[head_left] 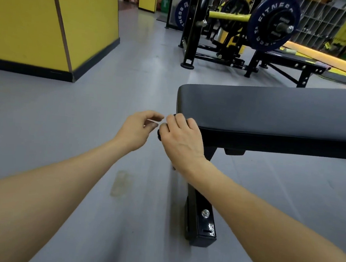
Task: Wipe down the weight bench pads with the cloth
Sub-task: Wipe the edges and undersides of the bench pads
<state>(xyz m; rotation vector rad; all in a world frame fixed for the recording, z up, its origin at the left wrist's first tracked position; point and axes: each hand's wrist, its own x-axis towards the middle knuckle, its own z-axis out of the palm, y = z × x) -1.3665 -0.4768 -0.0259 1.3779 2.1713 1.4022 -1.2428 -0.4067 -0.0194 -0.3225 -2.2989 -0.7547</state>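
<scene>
A flat weight bench with a black pad (274,110) runs from the middle of the view off to the right. My right hand (183,139) grips a small black thing at the pad's near left corner, fingers curled round it; what it is cannot be told. My left hand (139,128) hovers just left of it with relaxed, slightly bent fingers, holding nothing. No cloth shows near my hands. A greenish cloth-like thing (288,50) lies on the far bench, too small to be sure.
The bench's black foot (199,223) with a bolt stands on the grey floor below my right forearm. Behind is a rack with a loaded barbell (273,22) and a second bench (295,62). A yellow wall block (52,22) stands at left.
</scene>
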